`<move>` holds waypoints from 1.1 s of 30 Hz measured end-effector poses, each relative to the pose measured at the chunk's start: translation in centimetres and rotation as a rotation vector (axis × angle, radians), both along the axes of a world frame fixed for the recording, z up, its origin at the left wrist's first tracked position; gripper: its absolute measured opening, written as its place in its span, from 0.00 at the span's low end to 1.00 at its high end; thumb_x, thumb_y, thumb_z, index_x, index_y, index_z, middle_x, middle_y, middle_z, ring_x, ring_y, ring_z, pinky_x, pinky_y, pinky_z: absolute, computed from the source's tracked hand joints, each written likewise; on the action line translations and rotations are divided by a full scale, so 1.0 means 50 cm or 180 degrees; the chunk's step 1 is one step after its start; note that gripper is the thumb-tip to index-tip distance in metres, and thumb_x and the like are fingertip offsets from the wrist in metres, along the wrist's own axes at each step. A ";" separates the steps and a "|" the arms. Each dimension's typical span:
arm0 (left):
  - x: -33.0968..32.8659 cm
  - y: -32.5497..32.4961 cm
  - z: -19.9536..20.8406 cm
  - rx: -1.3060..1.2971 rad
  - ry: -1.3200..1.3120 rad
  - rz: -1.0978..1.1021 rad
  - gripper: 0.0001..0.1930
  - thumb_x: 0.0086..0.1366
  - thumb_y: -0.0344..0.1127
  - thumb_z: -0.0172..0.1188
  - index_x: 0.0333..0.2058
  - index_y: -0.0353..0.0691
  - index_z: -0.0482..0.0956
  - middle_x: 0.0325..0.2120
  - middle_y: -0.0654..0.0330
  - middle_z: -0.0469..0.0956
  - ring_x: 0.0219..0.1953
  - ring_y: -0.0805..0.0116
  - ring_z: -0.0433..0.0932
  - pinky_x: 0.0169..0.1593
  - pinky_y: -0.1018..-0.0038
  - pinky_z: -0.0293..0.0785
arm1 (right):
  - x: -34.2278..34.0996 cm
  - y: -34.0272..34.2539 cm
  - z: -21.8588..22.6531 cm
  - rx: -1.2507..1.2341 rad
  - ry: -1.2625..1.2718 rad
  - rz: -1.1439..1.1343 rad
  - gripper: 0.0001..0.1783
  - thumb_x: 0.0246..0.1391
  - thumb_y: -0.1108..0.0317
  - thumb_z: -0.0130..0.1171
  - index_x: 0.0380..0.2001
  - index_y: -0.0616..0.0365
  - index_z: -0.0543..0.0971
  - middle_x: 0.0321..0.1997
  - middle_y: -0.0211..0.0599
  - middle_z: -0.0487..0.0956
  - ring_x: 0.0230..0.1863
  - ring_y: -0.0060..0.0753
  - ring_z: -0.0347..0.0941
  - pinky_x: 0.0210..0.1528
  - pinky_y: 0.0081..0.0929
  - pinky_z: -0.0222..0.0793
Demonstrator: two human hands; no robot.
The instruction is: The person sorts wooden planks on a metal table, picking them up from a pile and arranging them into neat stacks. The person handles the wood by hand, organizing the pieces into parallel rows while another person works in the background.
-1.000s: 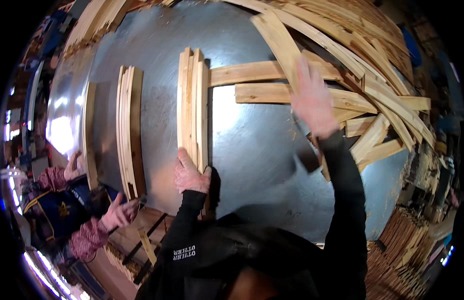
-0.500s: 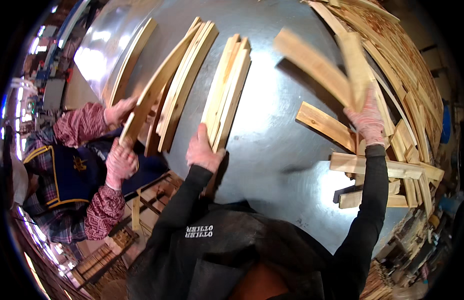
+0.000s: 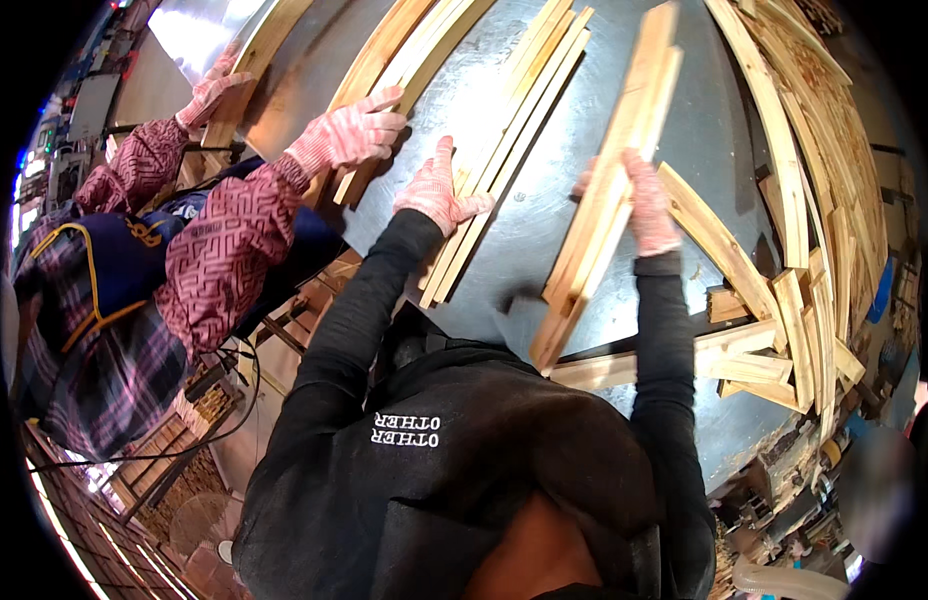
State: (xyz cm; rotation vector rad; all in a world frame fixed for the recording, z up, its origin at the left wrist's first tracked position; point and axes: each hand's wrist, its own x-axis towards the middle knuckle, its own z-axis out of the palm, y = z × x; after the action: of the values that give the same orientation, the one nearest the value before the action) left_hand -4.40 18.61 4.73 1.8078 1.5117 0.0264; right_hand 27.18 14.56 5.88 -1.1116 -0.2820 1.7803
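Observation:
My left hand [image 3: 442,192], in a pink-and-white glove, rests against a bundle of narrow wooden strips [image 3: 524,118] lying lengthwise on the metal table. Its fingers are stretched out and its thumb lies across the strips. To the right, my right hand [image 3: 646,205], gloved alike, is wrapped round a few wooden strips [image 3: 606,200] held side by side at a slant, their ends uneven. The fingertips show at the strips' left edge. These strips lie apart from the left bundle.
A person at the left has one gloved hand [image 3: 349,132] over a group of strips [image 3: 429,50] and another [image 3: 212,92] at a separate strip [image 3: 259,70]. Loose wood pieces [image 3: 724,240] lie across the shiny metal table [image 3: 499,270]. A large wood stack [image 3: 834,150] lines the right side.
My right hand has brought its splayed strips left and drawn them together side by side. My left hand's fingers have loosened on the bundle. The other person has let go of the raised strip.

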 end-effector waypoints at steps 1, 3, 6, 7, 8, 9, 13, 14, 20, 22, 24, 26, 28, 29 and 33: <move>0.000 0.006 0.005 -0.0162 -0.0035 -0.0047 0.62 0.49 0.64 0.69 0.70 0.33 0.44 0.60 0.35 0.64 0.62 0.45 0.67 0.63 0.63 0.64 | -0.023 -0.014 -0.052 0.0005 0.0277 0.0038 0.32 0.59 0.46 0.58 0.46 0.70 0.71 0.39 0.49 0.78 0.39 0.44 0.79 0.48 0.43 0.79; -0.001 0.013 0.033 -0.0498 -0.0086 -0.0102 0.61 0.49 0.63 0.69 0.70 0.34 0.45 0.62 0.36 0.63 0.62 0.47 0.67 0.63 0.64 0.65 | -0.056 -0.033 -0.092 -0.0038 0.0537 -0.0245 0.32 0.59 0.47 0.58 0.47 0.71 0.71 0.39 0.51 0.78 0.39 0.46 0.79 0.47 0.43 0.79; 0.005 0.016 0.072 -0.0577 -0.0026 0.0052 0.61 0.48 0.62 0.70 0.70 0.38 0.45 0.59 0.37 0.68 0.59 0.45 0.72 0.61 0.64 0.66 | -0.048 -0.054 -0.069 -0.0142 0.0606 -0.0356 0.37 0.58 0.43 0.55 0.50 0.74 0.70 0.39 0.53 0.77 0.40 0.51 0.79 0.49 0.47 0.77; 0.012 0.011 0.081 -0.0640 0.0017 0.0109 0.61 0.48 0.62 0.70 0.70 0.38 0.46 0.58 0.37 0.69 0.58 0.45 0.73 0.60 0.64 0.67 | -0.025 -0.062 -0.057 -0.0058 0.0659 -0.0306 0.40 0.58 0.40 0.53 0.50 0.74 0.70 0.39 0.53 0.77 0.40 0.53 0.79 0.50 0.49 0.77; -0.004 0.007 0.032 -0.0383 -0.0111 0.0203 0.60 0.48 0.61 0.70 0.71 0.40 0.44 0.55 0.38 0.72 0.54 0.44 0.76 0.58 0.62 0.68 | -0.006 -0.066 -0.041 0.0015 0.0650 -0.0293 0.43 0.56 0.36 0.52 0.50 0.74 0.70 0.40 0.53 0.77 0.42 0.54 0.79 0.51 0.50 0.76; -0.033 -0.002 -0.044 0.0251 -0.0365 0.0229 0.60 0.49 0.59 0.69 0.71 0.40 0.42 0.54 0.37 0.73 0.53 0.45 0.77 0.57 0.62 0.69 | 0.000 -0.071 -0.004 0.0177 0.0682 -0.0400 0.41 0.58 0.37 0.50 0.50 0.72 0.68 0.42 0.49 0.74 0.43 0.45 0.76 0.51 0.49 0.74; -0.003 0.006 0.015 0.0170 -0.0018 0.0231 0.56 0.50 0.55 0.68 0.70 0.41 0.45 0.49 0.36 0.76 0.50 0.44 0.78 0.55 0.63 0.72 | 0.062 -0.121 0.031 0.0932 0.1189 -0.0641 0.42 0.56 0.39 0.55 0.53 0.72 0.66 0.45 0.49 0.72 0.44 0.43 0.72 0.52 0.46 0.68; -0.004 -0.002 0.015 0.0325 -0.0111 0.0245 0.56 0.50 0.55 0.68 0.70 0.42 0.46 0.50 0.36 0.76 0.51 0.44 0.78 0.56 0.63 0.71 | 0.063 -0.131 0.048 0.1094 0.1220 -0.0701 0.42 0.55 0.40 0.57 0.54 0.72 0.66 0.46 0.49 0.72 0.44 0.43 0.72 0.53 0.46 0.67; -0.046 0.075 0.016 0.0280 0.0565 0.0137 0.52 0.51 0.52 0.69 0.70 0.45 0.48 0.55 0.35 0.70 0.56 0.44 0.74 0.59 0.59 0.70 | -0.004 -0.072 0.073 0.1200 0.1417 -0.0647 0.39 0.55 0.47 0.62 0.57 0.70 0.66 0.49 0.50 0.75 0.50 0.44 0.76 0.54 0.44 0.74; -0.012 0.086 0.047 0.0326 0.1182 0.0076 0.52 0.51 0.54 0.68 0.70 0.48 0.48 0.56 0.35 0.69 0.56 0.43 0.73 0.60 0.57 0.68 | -0.063 -0.008 0.067 0.1012 0.1399 -0.0575 0.32 0.58 0.50 0.59 0.53 0.69 0.70 0.44 0.47 0.78 0.46 0.42 0.78 0.52 0.40 0.76; -0.006 0.078 0.041 0.0611 0.1386 -0.0144 0.51 0.53 0.58 0.63 0.70 0.47 0.48 0.59 0.34 0.64 0.60 0.37 0.66 0.60 0.48 0.66 | -0.138 0.046 0.042 0.0839 0.0764 -0.0876 0.22 0.63 0.55 0.56 0.46 0.66 0.75 0.37 0.42 0.80 0.39 0.40 0.80 0.50 0.37 0.76; -0.009 0.086 0.018 0.0462 0.1215 -0.0284 0.51 0.55 0.60 0.60 0.70 0.46 0.45 0.61 0.35 0.63 0.65 0.36 0.60 0.63 0.47 0.63 | -0.196 0.051 -0.039 0.0572 -0.0167 -0.0762 0.24 0.59 0.54 0.60 0.48 0.64 0.75 0.40 0.43 0.80 0.44 0.39 0.79 0.48 0.34 0.77; -0.003 0.075 0.006 0.0525 0.1451 -0.0620 0.55 0.56 0.65 0.60 0.71 0.42 0.42 0.63 0.34 0.61 0.65 0.38 0.61 0.63 0.50 0.62 | -0.237 0.041 -0.112 0.0230 -0.2331 0.0176 0.35 0.58 0.44 0.55 0.53 0.68 0.71 0.49 0.55 0.78 0.52 0.51 0.76 0.57 0.37 0.70; -0.011 0.077 0.004 0.0553 0.1088 -0.0482 0.56 0.55 0.66 0.60 0.71 0.42 0.42 0.62 0.34 0.62 0.65 0.39 0.62 0.64 0.51 0.63 | -0.249 0.026 -0.096 0.0066 -0.3203 0.1154 0.43 0.58 0.40 0.52 0.58 0.73 0.66 0.54 0.63 0.76 0.56 0.61 0.73 0.61 0.39 0.66; -0.013 0.055 0.027 0.0286 0.0836 -0.0366 0.61 0.51 0.71 0.62 0.71 0.38 0.42 0.59 0.34 0.65 0.61 0.41 0.69 0.63 0.55 0.65 | -0.264 0.035 -0.095 -0.0246 -0.3559 0.1230 0.43 0.57 0.35 0.48 0.50 0.74 0.74 0.48 0.71 0.77 0.56 0.67 0.71 0.62 0.42 0.64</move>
State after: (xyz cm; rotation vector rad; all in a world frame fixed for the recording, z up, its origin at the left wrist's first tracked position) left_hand -5.03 21.36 6.06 2.0304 1.6038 -0.2100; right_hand 14.00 16.33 1.10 -2.1368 -1.1521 1.2898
